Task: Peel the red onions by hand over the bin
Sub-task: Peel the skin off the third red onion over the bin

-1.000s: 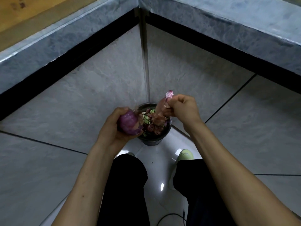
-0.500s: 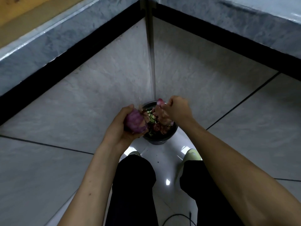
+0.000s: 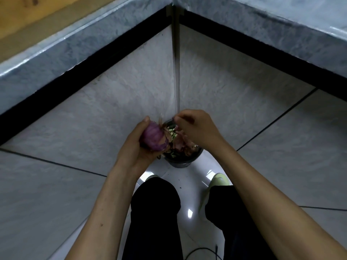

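Since the frame half a second ago, the right hand [image 3: 199, 128] is coming back toward the onion, and the strip of peel it was lifting a second ago is no longer showing in its fingers. Its fingertips [image 3: 177, 120] are now curling in over the far rim of the bin [image 3: 181, 162], just beside the onion's papery top; whether they are pinching any skin cannot be told, since the hand is hiding its own grip.

Left hand [image 3: 139, 145] is keeping its hold on the red onion [image 3: 153, 137], fingers and thumb wrapping round the purple bulb from the left and below. Loose dry skin is flaring from the onion's right end, over the bin's near-left rim.

Below both hands, the small dark bin is sitting on the white floor [image 3: 189, 186] in the corner where two grey tiled walls meet. Reddish peels [image 3: 181, 143] and some pale green scraps are lying inside it.

Black trouser legs [image 3: 155, 212] and a pale green shoe [image 3: 219, 180] are showing beneath the arms, and a thin black cable [image 3: 197, 250] is lying on the floor at the bottom edge.
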### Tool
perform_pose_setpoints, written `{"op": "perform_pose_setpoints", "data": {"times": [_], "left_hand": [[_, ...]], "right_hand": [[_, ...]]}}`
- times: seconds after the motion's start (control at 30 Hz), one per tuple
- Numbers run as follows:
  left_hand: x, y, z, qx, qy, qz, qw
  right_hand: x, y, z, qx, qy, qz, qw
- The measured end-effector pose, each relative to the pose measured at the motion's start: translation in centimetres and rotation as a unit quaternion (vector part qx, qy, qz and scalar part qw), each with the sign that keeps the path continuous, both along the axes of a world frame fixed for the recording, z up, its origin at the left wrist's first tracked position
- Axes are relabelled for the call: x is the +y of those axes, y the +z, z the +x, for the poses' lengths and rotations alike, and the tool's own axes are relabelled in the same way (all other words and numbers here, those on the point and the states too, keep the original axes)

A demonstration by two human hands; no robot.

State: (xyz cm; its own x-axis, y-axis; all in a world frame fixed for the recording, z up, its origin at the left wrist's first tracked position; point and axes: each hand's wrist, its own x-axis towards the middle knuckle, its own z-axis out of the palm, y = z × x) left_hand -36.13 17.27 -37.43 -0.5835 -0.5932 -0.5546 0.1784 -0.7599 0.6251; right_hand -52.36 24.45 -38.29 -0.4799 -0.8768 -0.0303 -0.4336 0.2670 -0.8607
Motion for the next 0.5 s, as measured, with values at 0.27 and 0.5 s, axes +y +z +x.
{"op": "perform_pose_setpoints", "data": {"times": [0.27,0.5], "left_hand": [[1.5,4.0,0.6,0.023,-0.02,-0.038,0.999],[2.4,6.1,1.3,0.03,-0.05,-0.082,0.995]], "right_hand": [[3.0,4.3,2.5,-0.103,0.062,-0.07,0.99],[3.8,5.9,3.0,-0.051,0.063,-0.185,0.979]]}}
